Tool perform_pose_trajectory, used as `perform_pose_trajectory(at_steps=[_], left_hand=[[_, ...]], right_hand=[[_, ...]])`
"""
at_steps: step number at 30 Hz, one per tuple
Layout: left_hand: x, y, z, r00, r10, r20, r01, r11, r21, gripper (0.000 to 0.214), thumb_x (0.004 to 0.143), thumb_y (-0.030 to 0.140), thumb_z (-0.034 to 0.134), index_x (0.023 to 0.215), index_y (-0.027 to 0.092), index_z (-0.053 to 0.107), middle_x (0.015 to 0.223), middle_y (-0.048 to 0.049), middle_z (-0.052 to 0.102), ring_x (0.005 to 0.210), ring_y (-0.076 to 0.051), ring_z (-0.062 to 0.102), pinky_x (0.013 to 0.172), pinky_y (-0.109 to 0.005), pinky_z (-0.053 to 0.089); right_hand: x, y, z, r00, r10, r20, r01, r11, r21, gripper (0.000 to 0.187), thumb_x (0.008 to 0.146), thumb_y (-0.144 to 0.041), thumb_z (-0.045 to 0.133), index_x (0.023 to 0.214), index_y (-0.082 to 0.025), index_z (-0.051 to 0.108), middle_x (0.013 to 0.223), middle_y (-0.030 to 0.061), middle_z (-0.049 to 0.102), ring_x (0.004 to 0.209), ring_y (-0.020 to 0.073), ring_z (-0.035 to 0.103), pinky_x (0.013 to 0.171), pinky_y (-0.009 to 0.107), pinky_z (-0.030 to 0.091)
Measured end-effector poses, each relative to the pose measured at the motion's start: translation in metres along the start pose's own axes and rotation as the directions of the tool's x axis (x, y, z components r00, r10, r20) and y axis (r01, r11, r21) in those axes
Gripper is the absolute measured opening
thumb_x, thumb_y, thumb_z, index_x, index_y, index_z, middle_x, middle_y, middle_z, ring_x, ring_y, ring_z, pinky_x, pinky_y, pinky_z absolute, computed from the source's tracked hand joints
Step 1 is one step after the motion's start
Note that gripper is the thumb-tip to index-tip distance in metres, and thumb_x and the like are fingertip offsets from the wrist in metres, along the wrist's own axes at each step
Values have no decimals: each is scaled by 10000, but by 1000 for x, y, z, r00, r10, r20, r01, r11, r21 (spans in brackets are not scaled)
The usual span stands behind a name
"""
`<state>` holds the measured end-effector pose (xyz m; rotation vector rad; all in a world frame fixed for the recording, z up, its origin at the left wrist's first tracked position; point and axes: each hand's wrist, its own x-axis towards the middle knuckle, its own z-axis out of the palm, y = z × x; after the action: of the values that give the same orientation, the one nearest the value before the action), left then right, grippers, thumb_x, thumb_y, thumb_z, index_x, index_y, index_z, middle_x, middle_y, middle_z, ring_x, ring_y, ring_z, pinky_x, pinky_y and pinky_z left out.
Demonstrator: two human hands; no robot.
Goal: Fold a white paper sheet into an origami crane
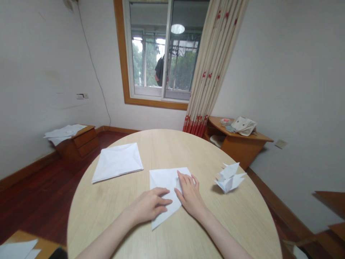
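Paper, white and angular, is best pinned by the left hand, creased at three o'clock by the right hand, both apart, unclenched.

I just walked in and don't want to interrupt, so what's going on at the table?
A person has both bare hands on a piece of white paper on the round table. The left hand lies on it with fingers spread, while the right hand rests at its right side. A stack of white paper lies to the left, and pointed folded paper shapes sit to the right, both apart from the hands.
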<state>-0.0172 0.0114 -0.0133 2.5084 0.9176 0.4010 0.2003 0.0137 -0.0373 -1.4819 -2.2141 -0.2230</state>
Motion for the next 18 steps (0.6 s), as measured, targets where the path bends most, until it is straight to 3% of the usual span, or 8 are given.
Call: perform_pose_trajectory(at_steps=[6,11,18], left_hand=[[1,4,1,998,54,-34,-51,993,103,310,891,257,585,1193,296,642,1366,-79,529,1265,-240,482,1123,-486,253],[3,3,7,997,29,-67,-15,979,202,311,922,302,556,1225,293,621,1379,-88,513,1262,-262,472,1081,-470,331],[5,7,7,994,47,-99,-10,939,345,313,943,348,515,1236,289,607,1323,-56,547,1079,-260,524,961,-423,434]], right_hand=[[1,4,4,999,9,-46,-12,999,-45,524,916,-246,427,1415,-139,311,1318,146,505,1234,266,406,1069,490,221],[-1,7,9,993,-11,-115,3,997,-72,571,922,-301,417,1449,-148,259,1388,158,442,1281,279,359,1056,469,259],[0,6,2,991,-57,-122,44,994,-105,681,908,-307,438,1490,-143,125,1471,174,339,1345,293,276,1065,471,247]])
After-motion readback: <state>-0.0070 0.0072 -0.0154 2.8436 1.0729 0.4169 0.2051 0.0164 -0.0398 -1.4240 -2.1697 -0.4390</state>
